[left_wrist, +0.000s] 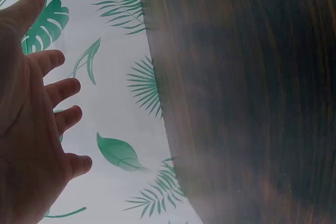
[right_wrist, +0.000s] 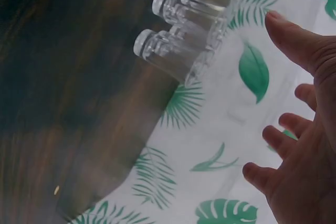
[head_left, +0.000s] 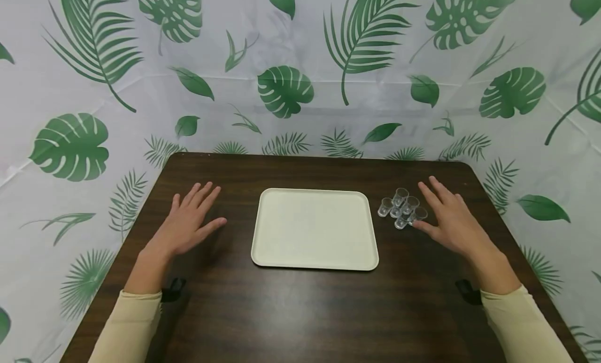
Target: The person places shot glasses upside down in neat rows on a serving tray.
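Fingers (head_left: 209, 198) on the left hand (head_left: 184, 228) and right hand (head_left: 448, 217) were splayed, empty, but a careless right-hand sweep could topple the nearby shot glasses (head_left: 408, 205).

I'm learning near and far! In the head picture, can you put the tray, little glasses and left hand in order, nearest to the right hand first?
1. Little glasses: by the right hand.
2. Tray: left of the glasses.
3. Left hand: left of the tray.

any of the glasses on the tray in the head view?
No, the glasses all stand clustered on the table, to the right of the tray.
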`<state>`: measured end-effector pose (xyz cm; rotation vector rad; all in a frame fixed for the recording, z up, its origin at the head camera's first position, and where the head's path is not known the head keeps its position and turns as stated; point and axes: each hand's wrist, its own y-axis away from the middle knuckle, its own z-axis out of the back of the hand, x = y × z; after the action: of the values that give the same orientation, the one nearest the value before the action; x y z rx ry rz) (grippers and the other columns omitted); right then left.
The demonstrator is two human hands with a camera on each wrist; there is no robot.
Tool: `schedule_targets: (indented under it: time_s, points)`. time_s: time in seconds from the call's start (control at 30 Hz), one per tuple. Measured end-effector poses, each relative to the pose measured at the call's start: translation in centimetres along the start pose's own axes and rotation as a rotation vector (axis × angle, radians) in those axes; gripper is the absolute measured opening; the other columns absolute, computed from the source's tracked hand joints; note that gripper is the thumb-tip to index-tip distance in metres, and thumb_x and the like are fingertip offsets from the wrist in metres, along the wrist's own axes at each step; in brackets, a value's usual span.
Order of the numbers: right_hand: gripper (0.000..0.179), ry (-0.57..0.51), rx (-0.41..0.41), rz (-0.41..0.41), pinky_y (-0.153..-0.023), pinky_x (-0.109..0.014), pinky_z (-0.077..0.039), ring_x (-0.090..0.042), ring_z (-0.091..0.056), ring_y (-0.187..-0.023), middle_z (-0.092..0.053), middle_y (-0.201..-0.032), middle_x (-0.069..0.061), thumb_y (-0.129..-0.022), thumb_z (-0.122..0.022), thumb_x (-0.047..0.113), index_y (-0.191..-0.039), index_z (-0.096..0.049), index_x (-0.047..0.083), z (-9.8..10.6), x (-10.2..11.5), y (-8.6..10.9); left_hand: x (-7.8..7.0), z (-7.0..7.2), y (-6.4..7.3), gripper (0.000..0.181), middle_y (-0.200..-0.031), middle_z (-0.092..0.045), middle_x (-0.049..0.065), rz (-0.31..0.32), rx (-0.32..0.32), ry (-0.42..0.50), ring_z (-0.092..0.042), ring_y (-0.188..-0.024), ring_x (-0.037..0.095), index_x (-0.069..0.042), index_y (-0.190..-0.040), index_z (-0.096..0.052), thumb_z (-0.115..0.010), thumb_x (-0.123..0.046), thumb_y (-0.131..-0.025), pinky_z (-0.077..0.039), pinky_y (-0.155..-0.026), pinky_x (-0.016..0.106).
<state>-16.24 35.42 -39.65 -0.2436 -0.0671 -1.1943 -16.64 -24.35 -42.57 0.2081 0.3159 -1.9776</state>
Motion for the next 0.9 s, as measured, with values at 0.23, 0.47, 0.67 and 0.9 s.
schedule_targets:
  time_s: [0.23, 0.47, 0.67, 0.9]
  points:
    - [0.103, -0.033, 0.018, -0.038, -0.106, -0.07, -0.017, -0.056, -0.029, -0.133, -0.016, -0.158, -0.028, -0.082, -0.08, 0.028, -0.158, -0.014, 0.009, -0.8, -0.2, 0.1, 0.0, -1.1, 0.1, 0.08, -0.161, -0.017, 0.017, -0.005, 0.038, 0.032, -0.007, -0.148, 0.039, -0.017, -0.159, -0.018, -0.051, -0.055, -0.097, -0.004, -0.107, 0.072]
    - [0.101, -0.07, 0.027, -0.106, -0.096, -0.071, -0.031, -0.059, -0.033, -0.129, -0.021, -0.154, -0.032, -0.083, -0.079, 0.023, -0.157, -0.014, 0.004, -2.2, -0.3, 0.3, -0.6, -2.9, 0.5, 0.079, -0.161, -0.019, 0.015, 0.0, 0.116, 0.077, -0.009, -0.148, 0.039, -0.015, -0.158, -0.021, -0.049, -0.057, -0.097, -0.008, -0.106, 0.072]
    - [0.096, -0.152, 0.063, -0.256, -0.093, -0.069, -0.033, -0.058, -0.036, -0.126, -0.029, -0.147, -0.038, -0.087, -0.076, 0.021, -0.155, -0.012, -0.002, -3.5, -0.7, 0.4, -1.7, -4.3, 0.7, 0.081, -0.161, -0.022, 0.014, -0.004, 0.171, 0.114, -0.012, -0.147, 0.039, -0.015, -0.157, -0.025, -0.049, -0.061, -0.095, -0.009, -0.107, 0.072]
    - [0.093, -0.253, 0.119, -0.388, -0.092, -0.067, -0.036, -0.057, -0.045, -0.118, -0.044, -0.136, -0.039, -0.091, -0.071, 0.028, -0.153, -0.013, -0.009, -4.8, -2.3, 0.2, -3.1, -5.0, 0.0, 0.09, -0.161, -0.02, 0.014, 0.006, 0.237, 0.157, -0.011, -0.148, 0.039, -0.016, -0.158, -0.024, -0.054, -0.066, -0.09, -0.009, -0.106, 0.073]
